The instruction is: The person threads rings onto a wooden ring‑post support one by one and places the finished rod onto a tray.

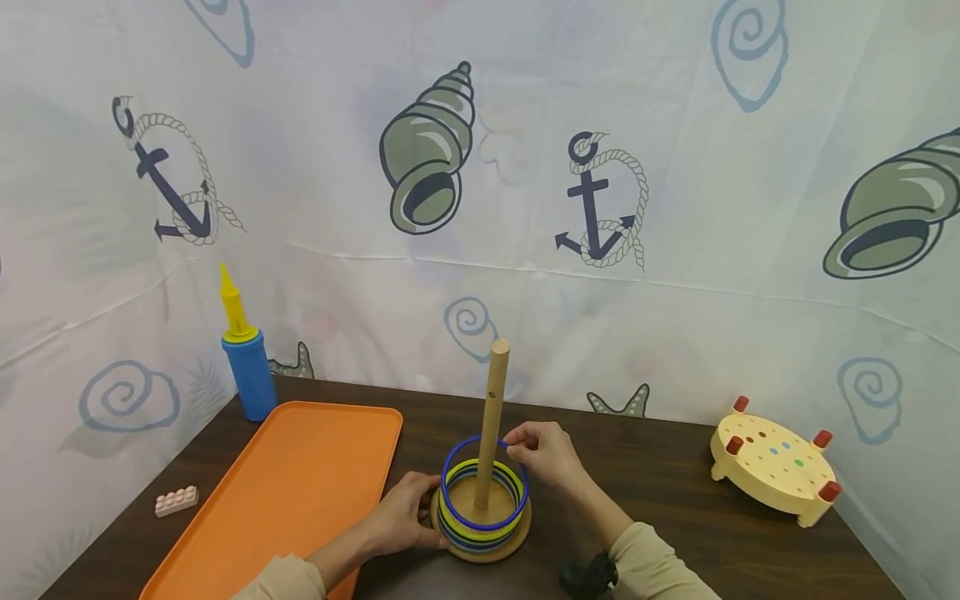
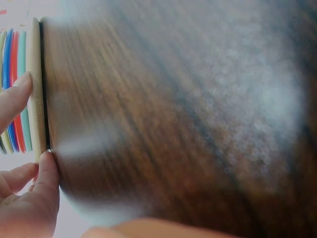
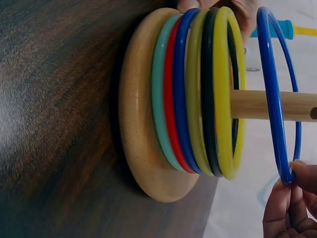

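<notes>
A wooden peg (image 1: 491,417) rises from a round wooden base (image 3: 136,99). Stacked around it on the base are several rings, with a yellow ring (image 3: 221,94) uppermost. Above that stack a blue ring (image 3: 272,79) encircles the peg, raised off the others. My right hand (image 1: 546,450) pinches this ring at its edge between thumb and fingers. On the other side, my left hand (image 1: 405,515) grips the rim of the base. In the left wrist view its thumb (image 2: 19,94) lies over the rim's ring side, with the other fingers at the table side.
Left of the stacker lies an orange tray (image 1: 300,475). Beyond it stands a blue and yellow hand pump (image 1: 251,367), and a pale toy brick (image 1: 177,501) sits at the tray's left. A cream pegged toy (image 1: 776,462) is at the right. A patterned curtain (image 1: 525,208) hangs behind.
</notes>
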